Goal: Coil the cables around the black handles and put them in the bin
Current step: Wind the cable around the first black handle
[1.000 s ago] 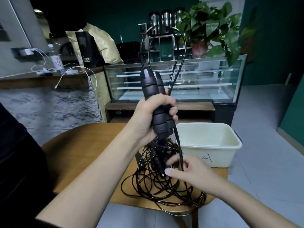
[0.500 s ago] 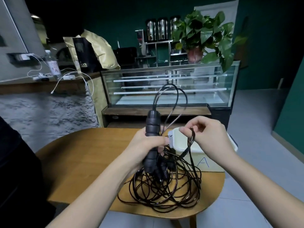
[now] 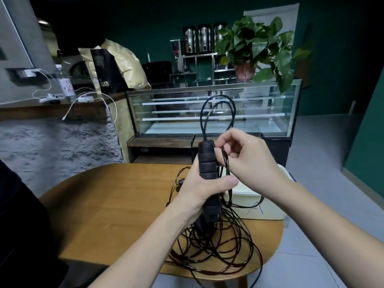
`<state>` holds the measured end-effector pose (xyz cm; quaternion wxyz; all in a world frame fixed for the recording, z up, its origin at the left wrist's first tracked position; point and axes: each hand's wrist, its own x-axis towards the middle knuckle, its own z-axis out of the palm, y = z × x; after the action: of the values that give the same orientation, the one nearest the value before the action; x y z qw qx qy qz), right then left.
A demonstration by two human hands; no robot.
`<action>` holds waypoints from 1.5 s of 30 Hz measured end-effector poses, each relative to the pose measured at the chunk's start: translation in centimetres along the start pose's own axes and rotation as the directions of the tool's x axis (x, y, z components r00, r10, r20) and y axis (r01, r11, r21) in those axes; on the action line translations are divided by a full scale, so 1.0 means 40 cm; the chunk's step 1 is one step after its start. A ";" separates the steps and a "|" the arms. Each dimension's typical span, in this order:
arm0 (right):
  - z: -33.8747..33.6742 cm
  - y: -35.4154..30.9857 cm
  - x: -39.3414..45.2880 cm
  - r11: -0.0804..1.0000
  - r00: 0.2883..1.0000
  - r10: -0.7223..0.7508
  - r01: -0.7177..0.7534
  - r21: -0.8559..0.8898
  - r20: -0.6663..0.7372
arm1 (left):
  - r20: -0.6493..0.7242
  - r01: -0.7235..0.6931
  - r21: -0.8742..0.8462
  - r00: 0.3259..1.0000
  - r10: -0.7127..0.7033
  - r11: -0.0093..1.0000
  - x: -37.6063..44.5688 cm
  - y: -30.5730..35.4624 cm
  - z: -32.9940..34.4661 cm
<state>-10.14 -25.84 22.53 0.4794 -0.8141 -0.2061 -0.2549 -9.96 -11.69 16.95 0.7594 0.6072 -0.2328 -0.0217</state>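
Left hand (image 3: 199, 190) grips the black handles (image 3: 206, 161) upright, just beside the bin (image 3: 270, 210), which stands on the counter (image 3: 116, 204). Right hand (image 3: 247, 159) pinches a strand of cable (image 3: 225, 163) against the handles' upper end, with two loops arching above them. Most cable lies in a loose heap (image 3: 218, 252) below the handles, some of it past the counter edge. Likely faults: crossed strands may snag during winding; slack turns may slip off the handles; overhanging cable may drag the heap to the floor.
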 end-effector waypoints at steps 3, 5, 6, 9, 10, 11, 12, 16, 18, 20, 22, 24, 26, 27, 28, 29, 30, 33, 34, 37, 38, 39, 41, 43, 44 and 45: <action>-0.011 -0.007 0.019 0.991 0.999 0.020 -0.026 0.128 0.051 | 0.013 -0.026 -0.151 1.000 0.028 0.988 0.011 0.005 0.020; -0.018 -0.006 0.028 0.973 0.996 0.034 -0.051 0.223 0.080 | -0.003 -0.072 -0.154 0.997 0.072 0.985 0.020 0.013 0.029; -0.021 -0.003 0.032 0.970 0.996 0.031 -0.049 0.237 0.079 | -0.003 -0.087 -0.147 0.996 0.087 0.985 0.026 0.016 0.031; -0.035 -0.002 0.033 0.970 0.997 0.014 -0.033 0.242 0.077 | 0.035 -0.095 -0.133 0.994 0.100 0.987 0.038 0.027 0.028; -0.040 -0.003 0.033 0.966 0.996 0.015 -0.038 0.255 0.090 | 0.058 -0.091 -0.135 0.993 0.100 0.987 0.042 0.027 0.025; -0.046 -0.004 0.034 0.961 0.994 0.019 -0.048 0.271 0.109 | 0.077 -0.082 -0.142 0.993 0.093 0.986 0.043 0.027 0.023; -0.050 -0.006 0.035 0.955 0.991 0.023 -0.060 0.291 0.130 | 0.090 -0.071 -0.156 0.992 0.086 0.985 0.043 0.029 0.024; -0.064 -0.019 0.040 0.905 0.964 0.024 -0.134 0.404 0.265 | 0.078 -0.069 -0.215 0.993 0.088 0.974 0.046 0.036 0.035; -0.071 -0.019 0.037 0.871 0.967 0.028 -0.147 0.469 0.252 | 0.036 -0.093 -0.241 0.994 0.105 0.966 0.051 0.044 0.034; -0.073 0.003 0.027 0.850 0.989 0.073 -0.128 0.511 0.126 | -0.013 -0.101 -0.260 0.995 0.101 0.960 0.058 0.067 0.026; -0.067 0.046 0.002 0.896 0.993 0.105 -0.119 0.428 0.056 | -0.016 -0.115 -0.244 0.993 0.115 0.963 0.061 0.104 0.016; -0.046 0.090 -0.042 0.958 0.981 0.122 -0.156 0.242 0.150 | 0.015 -0.112 -0.221 0.993 0.118 0.969 0.060 0.146 0.012; -0.014 0.126 -0.094 0.977 0.940 0.154 -0.192 0.097 0.304 | 0.028 -0.145 -0.215 0.988 0.155 0.966 0.056 0.184 0.011; 0.002 0.137 -0.117 0.980 0.920 0.177 -0.199 0.029 0.351 | 0.039 -0.169 -0.222 0.983 0.182 0.960 0.053 0.199 0.010; 0.016 0.153 -0.136 0.978 0.907 0.207 -0.202 -0.053 0.367 | 0.050 -0.186 -0.225 0.978 0.202 0.956 0.048 0.212 0.008; 0.027 0.167 -0.151 0.972 0.903 0.230 -0.193 -0.135 0.363 | 0.062 -0.201 -0.224 0.974 0.220 0.954 0.041 0.224 0.006; 0.033 0.183 -0.160 0.955 0.903 0.263 -0.194 -0.222 0.339 | 0.076 -0.211 -0.217 0.970 0.232 0.953 0.035 0.231 -0.001; 0.028 0.211 -0.164 0.909 0.915 0.352 -0.284 -0.305 0.197 | 0.100 -0.210 -0.163 0.969 0.228 0.964 0.011 0.229 -0.037; 0.021 0.208 -0.160 0.909 0.917 0.369 -0.322 -0.266 0.153 | 0.084 -0.201 -0.149 0.973 0.215 0.968 0.003 0.222 -0.050; -0.006 0.168 -0.136 0.931 0.932 0.355 -0.345 -0.119 0.074 | -0.002 -0.155 -0.104 0.988 0.155 0.982 -0.012 0.193 -0.087; -0.014 0.152 -0.124 0.944 0.943 0.329 -0.327 -0.053 0.049 | -0.020 -0.129 -0.098 0.992 0.128 0.987 -0.014 0.183 -0.097; -0.022 0.135 -0.112 0.954 0.954 0.298 -0.299 0.012 0.025 | -0.018 -0.098 -0.096 0.995 0.096 0.991 -0.016 0.173 -0.104; -0.033 0.104 -0.087 0.967 0.976 0.219 -0.217 0.131 0.003 | 0.026 -0.028 -0.068 0.999 0.030 0.997 -0.021 0.156 -0.108; -0.036 0.080 -0.064 0.956 0.987 0.160 -0.154 0.250 -0.002 | 0.075 0.032 -0.041 0.997 -0.029 0.999 -0.023 0.135 -0.101; -0.036 0.065 -0.054 0.946 0.991 0.136 -0.128 0.299 -0.004 | 0.099 0.070 -0.032 0.993 -0.066 0.997 -0.023 0.123 -0.095; -0.036 0.050 -0.046 0.933 0.993 0.115 -0.106 0.343 -0.007 | 0.125 0.107 -0.021 0.987 -0.104 0.994 -0.022 0.110 -0.089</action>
<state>-10.74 -28.18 20.64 0.6299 -0.7252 -0.1946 -0.1986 -10.50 -7.02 20.23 0.7495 0.6056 -0.2468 -0.1027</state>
